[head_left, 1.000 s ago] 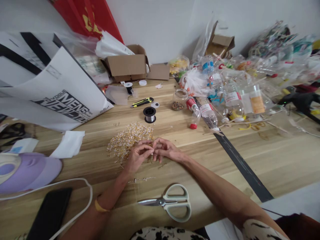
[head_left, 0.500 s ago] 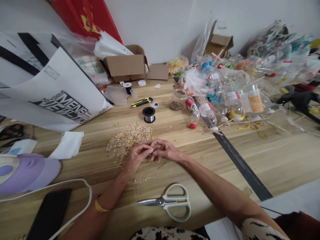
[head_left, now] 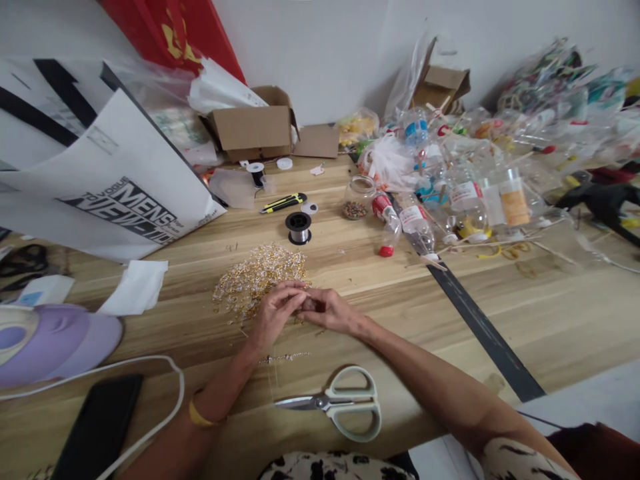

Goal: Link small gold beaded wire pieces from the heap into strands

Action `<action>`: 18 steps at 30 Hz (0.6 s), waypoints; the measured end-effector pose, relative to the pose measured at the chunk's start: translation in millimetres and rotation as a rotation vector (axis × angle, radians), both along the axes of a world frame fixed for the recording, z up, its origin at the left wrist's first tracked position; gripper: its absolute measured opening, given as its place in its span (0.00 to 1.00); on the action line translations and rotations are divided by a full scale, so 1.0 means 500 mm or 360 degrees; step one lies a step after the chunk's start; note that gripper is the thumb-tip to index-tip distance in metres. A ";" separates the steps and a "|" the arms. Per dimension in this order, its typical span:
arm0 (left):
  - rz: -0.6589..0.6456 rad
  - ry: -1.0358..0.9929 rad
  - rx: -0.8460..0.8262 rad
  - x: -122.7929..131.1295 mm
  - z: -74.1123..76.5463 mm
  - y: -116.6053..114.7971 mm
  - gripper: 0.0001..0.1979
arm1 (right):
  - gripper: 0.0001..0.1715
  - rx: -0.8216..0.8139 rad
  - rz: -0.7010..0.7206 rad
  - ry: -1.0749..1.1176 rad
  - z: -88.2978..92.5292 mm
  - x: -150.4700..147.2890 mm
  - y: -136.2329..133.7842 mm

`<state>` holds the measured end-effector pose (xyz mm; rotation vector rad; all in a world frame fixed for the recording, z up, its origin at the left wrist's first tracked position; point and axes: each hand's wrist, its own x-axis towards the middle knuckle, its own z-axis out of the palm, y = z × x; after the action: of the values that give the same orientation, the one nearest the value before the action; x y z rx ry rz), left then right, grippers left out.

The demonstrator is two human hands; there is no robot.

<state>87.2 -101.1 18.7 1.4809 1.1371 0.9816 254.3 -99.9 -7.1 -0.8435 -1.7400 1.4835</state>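
Note:
My left hand (head_left: pixel 275 311) and my right hand (head_left: pixel 330 311) meet at the fingertips, both closed in a pinch. What they hold is too small to make out. Just beyond and left of them lies a pile of gold and clear beads (head_left: pixel 260 272). A thin thread hangs below my left hand. Nearer to me, a short beaded chain (head_left: pixel 286 358) lies on the wooden table (head_left: pixel 400 300), with scissors (head_left: pixel 327 403) below it. A spool of clear line (head_left: pixel 299 229) stands behind the pile.
A yellow cutter (head_left: pixel 283 203), a bead jar (head_left: pixel 357 199) and a cardboard box (head_left: pixel 254 127) stand farther back. Plastic bottles (head_left: pixel 417 223) crowd the right. A large white bag (head_left: pixel 125 180), a phone (head_left: pixel 100 427) and a white cable (head_left: pixel 181 387) are at left.
My right hand has turned slightly, its fingers now curled closer together against my left fingertips. My left hand has barely moved.

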 end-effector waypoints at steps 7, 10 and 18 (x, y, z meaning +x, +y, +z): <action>-0.0082 0.0007 0.0025 -0.001 0.005 -0.003 0.10 | 0.20 0.0053 -0.0104 -0.0025 0.006 0.000 -0.002; -0.0062 -0.0015 0.0009 -0.007 0.006 -0.001 0.11 | 0.19 -0.0118 -0.0109 0.0054 0.009 0.001 -0.003; 0.0089 0.0017 -0.0141 -0.020 -0.002 0.005 0.16 | 0.21 -0.0443 -0.0130 0.0319 0.015 0.012 0.010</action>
<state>77.4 -98.5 17.6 1.3919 1.2202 0.9505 260.2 -94.9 0.2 -0.8611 -1.3579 1.7163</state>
